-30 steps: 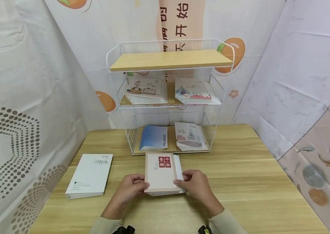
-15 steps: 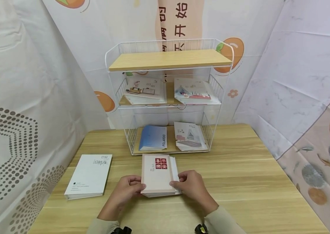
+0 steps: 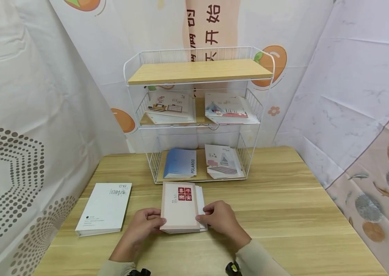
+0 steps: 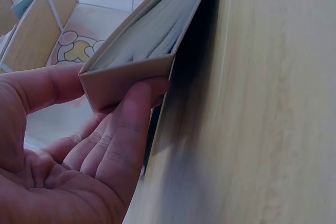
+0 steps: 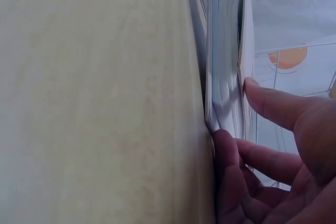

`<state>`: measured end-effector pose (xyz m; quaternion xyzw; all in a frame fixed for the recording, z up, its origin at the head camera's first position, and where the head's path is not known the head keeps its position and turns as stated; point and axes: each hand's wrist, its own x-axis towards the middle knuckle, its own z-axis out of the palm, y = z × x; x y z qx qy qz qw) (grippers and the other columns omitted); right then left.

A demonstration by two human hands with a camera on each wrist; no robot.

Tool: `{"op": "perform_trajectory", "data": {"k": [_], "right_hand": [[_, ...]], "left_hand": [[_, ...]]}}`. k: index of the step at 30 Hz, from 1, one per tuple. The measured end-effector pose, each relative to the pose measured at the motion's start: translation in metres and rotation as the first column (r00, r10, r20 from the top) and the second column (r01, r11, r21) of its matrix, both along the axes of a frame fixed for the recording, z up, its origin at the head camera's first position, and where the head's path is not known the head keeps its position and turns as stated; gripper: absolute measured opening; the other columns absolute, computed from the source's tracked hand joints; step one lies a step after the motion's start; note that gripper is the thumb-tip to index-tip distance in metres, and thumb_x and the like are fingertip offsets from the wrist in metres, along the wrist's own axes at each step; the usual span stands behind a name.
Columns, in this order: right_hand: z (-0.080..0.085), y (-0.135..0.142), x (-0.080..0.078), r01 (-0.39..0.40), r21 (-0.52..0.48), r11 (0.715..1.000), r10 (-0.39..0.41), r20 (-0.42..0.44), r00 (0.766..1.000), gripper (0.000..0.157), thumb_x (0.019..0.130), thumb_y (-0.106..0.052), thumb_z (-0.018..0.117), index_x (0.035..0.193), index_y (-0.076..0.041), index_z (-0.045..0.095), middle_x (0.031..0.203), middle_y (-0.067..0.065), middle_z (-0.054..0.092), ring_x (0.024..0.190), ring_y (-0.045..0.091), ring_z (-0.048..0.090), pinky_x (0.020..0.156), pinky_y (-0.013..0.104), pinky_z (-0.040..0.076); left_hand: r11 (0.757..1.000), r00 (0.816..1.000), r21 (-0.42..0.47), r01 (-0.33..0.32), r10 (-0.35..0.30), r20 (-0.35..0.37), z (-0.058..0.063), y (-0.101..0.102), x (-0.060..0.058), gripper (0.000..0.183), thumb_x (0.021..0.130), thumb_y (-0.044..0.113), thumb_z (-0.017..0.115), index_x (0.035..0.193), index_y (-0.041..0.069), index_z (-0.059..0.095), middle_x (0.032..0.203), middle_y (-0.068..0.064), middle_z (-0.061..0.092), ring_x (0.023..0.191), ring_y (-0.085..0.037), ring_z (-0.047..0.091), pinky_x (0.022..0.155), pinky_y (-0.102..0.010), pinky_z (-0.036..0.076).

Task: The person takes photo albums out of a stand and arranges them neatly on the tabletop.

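Note:
Between both hands is a thick beige photo album (image 3: 178, 211) with red squares on its cover, held at a slant over the table in the wrist views. My left hand (image 3: 145, 223) grips its spine edge, thumb above and fingers below. On the opposite side my right hand (image 3: 220, 220) pinches the edge, the thumb (image 5: 270, 103) on the cover and fingers underneath. White inner pages (image 3: 200, 199) stick out past the cover on the right. Their layered edges (image 5: 226, 51) show in the right wrist view. A white book (image 3: 105, 207) lies flat to the left.
Behind the album stands a white wire rack (image 3: 199, 82) with wooden shelves. Its lower shelf bears a blue Polaroid album (image 3: 180, 163) and white booklets (image 3: 223, 161); more booklets (image 3: 170, 105) lie on the middle shelf. Wooden table top (image 3: 294, 214) extends right.
Both hands have shifted a little to the left, carrying the album with them. Their hold on its two sides stays the same. The white book and the rack are as before.

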<state>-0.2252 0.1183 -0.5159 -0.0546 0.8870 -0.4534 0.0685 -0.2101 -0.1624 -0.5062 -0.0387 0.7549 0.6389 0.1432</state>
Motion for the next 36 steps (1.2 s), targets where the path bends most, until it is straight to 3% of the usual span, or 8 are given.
{"op": "perform_trajectory", "data": {"k": [13,23,30,36], "right_hand": [[0.000,-0.020,-0.003,0.000,0.070,0.998,0.002,-0.032,0.999,0.040,0.069,-0.040,0.084,0.094,-0.010,0.074,0.073,-0.010,0.061,0.068,0.009,0.055,0.060,0.026,0.046],[0.002,-0.030,-0.004,0.004,0.088,0.996,-0.001,-0.026,1.000,0.038,0.067,-0.042,0.084,0.091,-0.015,0.075,0.072,-0.014,0.062,0.069,0.007,0.056,0.061,0.027,0.046],[0.000,-0.038,-0.005,0.003,0.087,0.996,-0.001,-0.023,1.000,0.036,0.067,-0.042,0.084,0.090,-0.017,0.075,0.072,-0.015,0.061,0.068,0.005,0.055,0.059,0.026,0.045],[0.000,-0.047,-0.006,0.015,0.084,0.996,-0.013,-0.025,1.000,0.034,0.066,-0.041,0.085,0.088,-0.017,0.075,0.071,-0.015,0.061,0.067,0.005,0.055,0.058,0.025,0.044]], "left_hand": [[0.993,0.994,-0.065,-0.102,0.104,0.027,-0.002,-0.013,0.001,0.042,0.078,0.007,0.073,0.114,-0.009,0.059,0.096,-0.016,0.070,0.082,-0.024,0.068,0.067,-0.039,0.058],[0.983,0.992,-0.137,-0.121,0.126,0.025,-0.011,-0.026,0.002,0.040,0.079,0.005,0.071,0.115,-0.010,0.059,0.096,-0.017,0.070,0.080,-0.024,0.068,0.068,-0.041,0.057],[0.979,0.993,-0.168,-0.113,0.116,0.004,-0.007,-0.033,0.004,0.039,0.078,0.008,0.073,0.112,-0.008,0.061,0.094,-0.015,0.071,0.080,-0.024,0.069,0.066,-0.038,0.058],[0.965,0.989,-0.221,-0.144,0.148,0.002,-0.004,-0.038,0.005,0.037,0.078,0.009,0.074,0.111,-0.005,0.063,0.092,-0.012,0.072,0.079,-0.022,0.069,0.065,-0.033,0.057]]}}
